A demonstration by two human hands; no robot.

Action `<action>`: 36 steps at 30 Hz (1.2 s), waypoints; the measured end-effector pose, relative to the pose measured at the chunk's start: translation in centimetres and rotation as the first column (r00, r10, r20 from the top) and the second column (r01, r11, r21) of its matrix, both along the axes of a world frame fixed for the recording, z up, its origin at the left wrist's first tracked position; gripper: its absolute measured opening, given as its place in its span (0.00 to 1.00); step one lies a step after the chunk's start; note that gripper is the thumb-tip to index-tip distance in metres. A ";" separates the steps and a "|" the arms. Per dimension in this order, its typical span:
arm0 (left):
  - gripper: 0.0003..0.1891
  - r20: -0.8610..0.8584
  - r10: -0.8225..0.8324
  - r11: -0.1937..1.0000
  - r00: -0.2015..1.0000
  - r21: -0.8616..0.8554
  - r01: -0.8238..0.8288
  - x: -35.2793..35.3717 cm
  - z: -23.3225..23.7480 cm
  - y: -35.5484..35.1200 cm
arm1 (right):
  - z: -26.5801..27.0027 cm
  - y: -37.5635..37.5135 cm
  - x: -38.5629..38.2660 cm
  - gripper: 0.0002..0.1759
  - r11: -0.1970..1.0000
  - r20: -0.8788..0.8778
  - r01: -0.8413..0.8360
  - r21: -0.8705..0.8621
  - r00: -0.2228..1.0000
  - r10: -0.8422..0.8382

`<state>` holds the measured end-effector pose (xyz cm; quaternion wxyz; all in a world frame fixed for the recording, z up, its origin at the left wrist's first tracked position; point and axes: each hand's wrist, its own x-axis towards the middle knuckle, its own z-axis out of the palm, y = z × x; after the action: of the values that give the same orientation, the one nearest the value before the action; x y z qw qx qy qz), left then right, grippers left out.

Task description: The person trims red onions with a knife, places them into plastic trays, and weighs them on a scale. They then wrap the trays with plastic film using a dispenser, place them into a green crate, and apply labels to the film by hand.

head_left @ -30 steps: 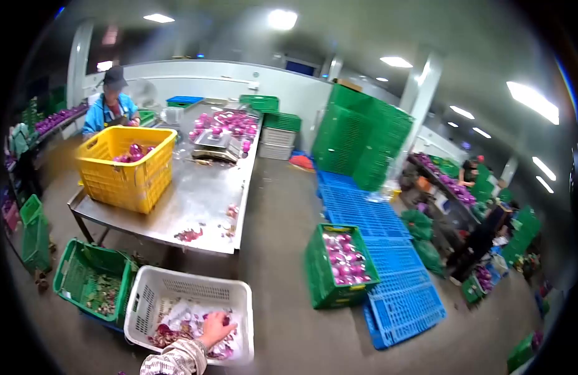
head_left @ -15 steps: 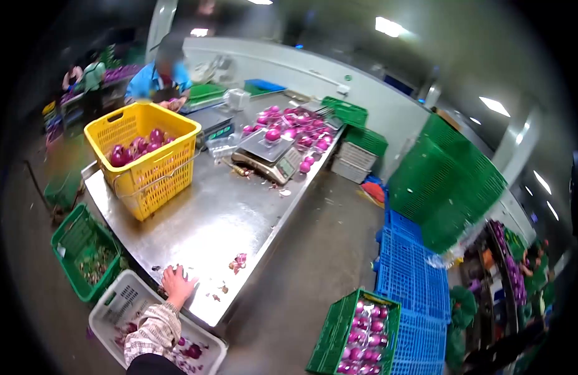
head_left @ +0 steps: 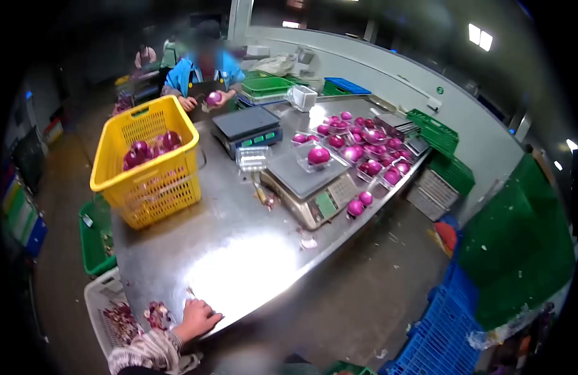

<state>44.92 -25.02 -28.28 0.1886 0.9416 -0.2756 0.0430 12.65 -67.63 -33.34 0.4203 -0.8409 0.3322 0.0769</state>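
Observation:
My left hand rests palm down at the near corner of the metal table, thumb apart from the other fingers, nothing held in it. Just left of it lies a small heap of onion skins. Below the table's left edge stands a white basket with more skins inside, partly covered by my sleeve. My right hand is out of the frame.
A yellow crate of purple onions stands on the table. Two scales and packed onions are further along. Across the table a person holds an onion. Green crates and blue pallets are at the right.
The view has shifted, bringing the scales and packed onions closer. My left hand has moved along the near table edge, and skins now lie heaped beside it.

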 end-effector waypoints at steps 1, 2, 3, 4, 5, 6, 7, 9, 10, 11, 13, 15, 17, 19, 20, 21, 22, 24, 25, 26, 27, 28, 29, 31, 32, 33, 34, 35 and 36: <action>0.15 -0.108 0.097 0.994 0.989 0.053 -0.091 0.4 1.2 -0.3 | 3.6 -2.4 6.7 0.19 0.998 -0.032 -0.028 0.058 0.999 0.030; 0.16 0.020 0.093 0.995 0.995 0.042 -0.093 1.1 2.1 -1.2 | 2.1 -5.9 12.6 0.24 0.984 0.034 -0.168 0.052 0.986 0.166; 0.15 0.063 0.099 0.992 0.993 0.071 -0.104 2.3 3.4 -2.9 | 6.3 -5.5 19.6 0.23 0.977 0.120 -0.211 0.030 0.971 0.206; 0.15 0.053 0.153 0.988 0.987 0.020 -0.154 3.4 4.1 -5.2 | 8.1 -5.9 26.2 0.24 0.921 0.258 -0.379 -0.094 0.884 0.390; 0.14 0.051 0.202 0.979 0.978 -0.031 -0.200 4.8 4.4 -7.3 | 9.3 -5.6 32.6 0.23 0.862 0.366 -0.484 -0.152 0.782 0.504; 0.13 -0.024 0.235 0.970 0.972 0.066 -0.233 6.0 1.7 -8.9 | 11.1 -4.5 39.0 0.23 0.769 0.388 -0.608 -0.198 0.671 0.631; 0.13 -0.043 0.245 0.969 0.969 0.012 -0.245 6.8 0.5 -11.0 | 10.5 -3.0 44.7 0.24 0.712 0.407 -0.634 -0.304 0.589 0.698; 0.13 -0.039 0.330 0.926 0.943 -0.181 -0.332 8.7 -1.8 -15.7 | 8.3 0.5 55.1 0.25 0.619 0.501 -0.661 -0.424 0.398 0.769; 0.14 -0.036 0.383 0.889 0.923 -0.259 -0.378 10.2 -2.5 -17.8 | 10.0 3.0 59.0 0.24 0.572 0.380 -0.680 -0.459 0.432 0.818; 0.15 -0.067 0.445 0.850 0.893 -0.282 -0.444 11.7 -1.6 -19.7 | 9.7 5.0 62.6 0.24 0.545 0.341 -0.694 -0.471 0.427 0.838; 0.17 -0.045 0.493 0.825 0.869 -0.292 -0.484 15.9 -2.6 -21.1 | 7.3 8.5 69.1 0.25 0.479 0.294 -0.624 -0.618 0.382 0.876; 0.19 -0.022 0.606 0.733 0.795 -0.373 -0.569 20.7 -3.5 -21.6 | 4.6 10.6 73.5 0.25 0.328 0.132 -0.500 -0.801 0.387 0.913; 0.22 0.003 0.681 0.688 0.732 -0.345 -0.639 25.4 -2.1 -21.9 | 1.5 11.8 77.1 0.25 0.190 0.002 -0.451 -0.872 0.384 0.923; 0.24 -0.017 0.711 0.657 0.703 -0.340 -0.673 29.6 -3.2 -21.4 | -2.0 12.1 78.5 0.22 0.371 0.141 -0.513 -0.774 0.432 0.891; 0.25 -0.036 0.716 0.647 0.697 -0.339 -0.683 31.2 -3.3 -21.5 | -0.8 11.4 77.8 0.21 0.386 0.162 -0.573 -0.722 0.403 0.901; 0.27 -0.051 0.725 0.630 0.687 -0.355 -0.691 33.4 -3.3 -21.9 | 0.6 10.6 77.7 0.20 0.388 0.185 -0.621 -0.680 0.367 0.912; 0.27 -0.050 0.726 0.623 0.686 -0.373 -0.687 35.3 -3.3 -22.4 | 6.6 8.7 76.5 0.19 0.383 0.213 -0.692 -0.613 0.322 0.923; 0.23 0.046 0.691 0.683 0.721 -0.365 -0.632 39.0 -6.0 -22.9 | 7.4 8.0 75.2 0.24 0.438 0.295 -0.757 -0.484 0.330 0.897; 0.23 0.032 0.660 0.698 0.751 -0.395 -0.597 40.1 -6.4 -23.9 | 8.0 7.0 74.5 0.26 0.428 0.368 -0.823 -0.373 0.292 0.883; 0.23 0.018 0.626 0.710 0.779 -0.425 -0.561 41.1 -6.8 -25.0 | 13.3 4.2 73.1 0.30 0.539 0.581 -0.822 -0.182 0.352 0.734; 0.23 0.004 0.591 0.720 0.807 -0.455 -0.525 42.2 -7.2 -26.1 | 14.6 1.7 72.1 0.35 0.510 0.581 -0.860 -0.009 0.410 0.702; 0.24 -0.048 0.516 0.732 0.855 -0.493 -0.470 43.0 -7.5 -27.1 | 16.5 -0.8 71.5 0.35 0.460 0.699 -0.871 0.175 0.439 0.565; 0.24 -0.097 0.434 0.739 0.896 -0.530 -0.416 43.7 -7.9 -28.0 | 16.3 -3.1 71.0 0.35 0.440 0.684 -0.844 0.307 0.517 0.515; 0.23 -0.321 0.298 0.687 0.899 -0.581 -0.436 42.9 -9.9 -28.6 | 15.5 -7.4 69.2 0.35 0.368 0.627 -0.759 0.537 0.651 0.428; 0.22 -0.365 0.247 0.737 0.897 -0.531 -0.419 42.4 -8.4 -29.4 | 15.2 -9.5 68.3 0.34 0.329 0.585 -0.700 0.634 0.712 0.388; 0.22 -0.351 0.205 0.808 0.914 -0.465 -0.360 41.7 -6.7 -30.2 | 14.8 -11.7 67.5 0.34 0.294 0.536 -0.636 0.714 0.766 0.356; 0.21 -0.313 0.157 0.891 0.937 -0.365 -0.271 40.5 -4.9 -31.1 | 14.6 -13.7 66.9 0.34 0.252 0.478 -0.563 0.787 0.815 0.327; 0.21 -0.276 0.105 0.943 0.956 -0.278 -0.184 39.2 -3.2 -31.9 | 14.9 -16.0 66.7 0.35 0.245 0.407 -0.528 0.813 0.817 0.408; 0.20 -0.243 0.048 0.973 0.969 -0.209 -0.101 38.0 -2.0 -32.6 | 15.4 -18.2 66.7 0.35 0.242 0.331 -0.486 0.840 0.812 0.481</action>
<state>82.88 -57.60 -30.33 0.3210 0.9231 -0.2091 -0.0322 79.36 -85.88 -17.95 0.7572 -0.5404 -0.0382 0.3649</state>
